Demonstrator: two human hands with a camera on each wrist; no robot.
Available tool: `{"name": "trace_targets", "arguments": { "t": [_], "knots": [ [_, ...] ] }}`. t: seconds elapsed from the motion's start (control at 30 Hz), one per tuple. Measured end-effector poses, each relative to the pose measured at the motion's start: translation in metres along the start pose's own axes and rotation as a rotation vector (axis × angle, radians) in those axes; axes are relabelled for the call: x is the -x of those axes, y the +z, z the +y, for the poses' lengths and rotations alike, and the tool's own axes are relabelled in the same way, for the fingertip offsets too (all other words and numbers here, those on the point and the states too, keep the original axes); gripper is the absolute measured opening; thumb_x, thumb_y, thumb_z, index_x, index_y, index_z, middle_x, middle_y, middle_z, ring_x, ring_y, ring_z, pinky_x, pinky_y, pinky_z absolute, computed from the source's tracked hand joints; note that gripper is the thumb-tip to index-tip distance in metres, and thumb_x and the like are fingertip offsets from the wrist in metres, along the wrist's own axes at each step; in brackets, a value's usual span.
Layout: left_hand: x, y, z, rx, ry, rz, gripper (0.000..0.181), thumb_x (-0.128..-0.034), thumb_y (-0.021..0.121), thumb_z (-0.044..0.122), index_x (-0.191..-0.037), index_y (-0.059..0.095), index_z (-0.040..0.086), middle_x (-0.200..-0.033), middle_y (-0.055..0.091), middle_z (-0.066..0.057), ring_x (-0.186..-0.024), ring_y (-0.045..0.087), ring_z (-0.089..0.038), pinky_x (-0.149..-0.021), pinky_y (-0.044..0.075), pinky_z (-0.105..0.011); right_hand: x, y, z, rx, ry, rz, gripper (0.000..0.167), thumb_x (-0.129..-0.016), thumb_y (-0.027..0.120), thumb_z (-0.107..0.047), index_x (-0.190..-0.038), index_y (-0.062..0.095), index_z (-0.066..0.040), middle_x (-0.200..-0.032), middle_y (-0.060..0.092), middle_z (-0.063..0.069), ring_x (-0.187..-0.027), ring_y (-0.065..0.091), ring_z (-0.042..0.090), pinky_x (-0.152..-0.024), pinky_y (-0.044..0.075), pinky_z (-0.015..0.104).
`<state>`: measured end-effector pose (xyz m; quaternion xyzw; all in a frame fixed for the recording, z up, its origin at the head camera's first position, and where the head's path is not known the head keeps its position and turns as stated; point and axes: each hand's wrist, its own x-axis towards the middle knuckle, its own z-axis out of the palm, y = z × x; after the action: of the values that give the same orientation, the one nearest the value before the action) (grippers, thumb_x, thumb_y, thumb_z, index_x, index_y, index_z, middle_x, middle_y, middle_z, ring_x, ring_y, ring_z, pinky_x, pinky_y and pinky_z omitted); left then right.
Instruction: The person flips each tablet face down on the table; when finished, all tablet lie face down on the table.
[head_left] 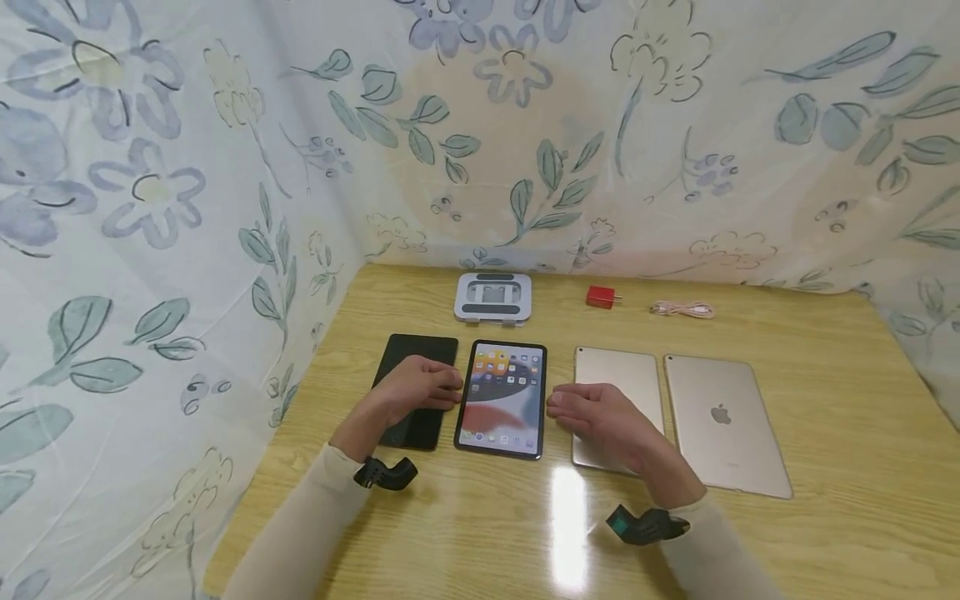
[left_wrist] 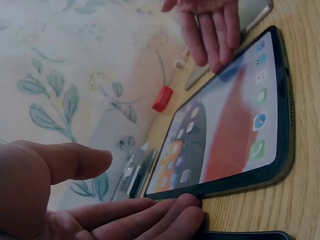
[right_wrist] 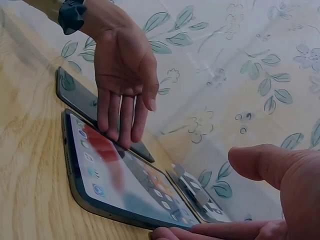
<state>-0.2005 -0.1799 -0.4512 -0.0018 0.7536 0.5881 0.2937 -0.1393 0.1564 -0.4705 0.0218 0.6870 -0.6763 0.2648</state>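
A tablet with its screen lit (head_left: 501, 400) lies flat on the wooden table between both hands. My left hand (head_left: 420, 385), fingers extended, is at its left edge, above a dark tablet (head_left: 416, 429). At the lit tablet's right edge is my right hand (head_left: 600, 417), partly over a gold tablet (head_left: 626, 367) lying back up. In the left wrist view the left fingers (left_wrist: 150, 220) lie along the lit tablet's (left_wrist: 225, 125) side, thumb raised. The right wrist view shows the right fingertips (right_wrist: 167, 233) beside the opposite edge of that tablet (right_wrist: 120, 175), that thumb also apart from it.
A second gold tablet (head_left: 738, 442) lies at the right. Along the back of the table are a silver folding stand (head_left: 492, 309), a red charger plug (head_left: 601, 297) and a coiled pale cable (head_left: 682, 310). A floral cloth (head_left: 525, 125) hangs behind and at the left.
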Motion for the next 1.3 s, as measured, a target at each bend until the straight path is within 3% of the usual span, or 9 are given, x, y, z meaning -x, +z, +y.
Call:
{"name": "trace_targets", "arguments": {
  "t": [0.37,0.87,1.13,1.3],
  "knots": [
    [-0.001,0.012,-0.002,-0.024,0.021,0.056,0.033,-0.1127,0.060,0.012,-0.134,0.070,-0.011,-0.137,0.072,-0.027,-0.117,0.078,-0.036,-0.099,0.067,-0.041,0.002,0.005,0.000,-0.077,-0.012,0.019,0.054,-0.117,0.050,-0.023,-0.153,0.048,0.018,-0.154,0.059,0.034,-0.143,0.062,0.040,-0.121,0.052,0.043],
    [-0.005,0.018,0.002,-0.019,0.027,0.088,0.032,-0.1130,0.061,0.015,-0.133,0.073,-0.007,-0.130,0.075,-0.022,-0.108,0.079,-0.030,-0.094,0.069,-0.040,0.005,0.007,-0.008,-0.118,-0.019,0.072,0.057,-0.119,0.037,-0.029,-0.153,0.047,0.015,-0.155,0.056,0.032,-0.137,0.065,0.031,-0.123,0.052,0.041],
    [-0.010,0.029,-0.003,0.030,0.025,-0.015,0.043,-0.1113,0.066,0.019,-0.146,0.064,-0.006,-0.135,0.075,-0.021,-0.116,0.078,-0.030,-0.100,0.067,-0.044,0.004,0.004,-0.004,-0.191,-0.050,-0.014,0.059,-0.119,0.036,-0.031,-0.159,0.042,0.012,-0.158,0.053,0.026,-0.133,0.061,0.022,-0.110,0.057,0.027],
    [-0.009,0.034,0.001,0.024,0.032,-0.040,0.047,-0.1113,0.066,0.018,-0.151,0.060,-0.006,-0.137,0.074,-0.022,-0.120,0.077,-0.033,-0.105,0.064,-0.046,0.009,-0.002,0.001,-0.247,-0.031,-0.024,0.059,-0.119,0.036,-0.034,-0.159,0.040,0.009,-0.153,0.053,0.020,-0.131,0.059,0.023,-0.106,0.058,0.028]
  ]
}}
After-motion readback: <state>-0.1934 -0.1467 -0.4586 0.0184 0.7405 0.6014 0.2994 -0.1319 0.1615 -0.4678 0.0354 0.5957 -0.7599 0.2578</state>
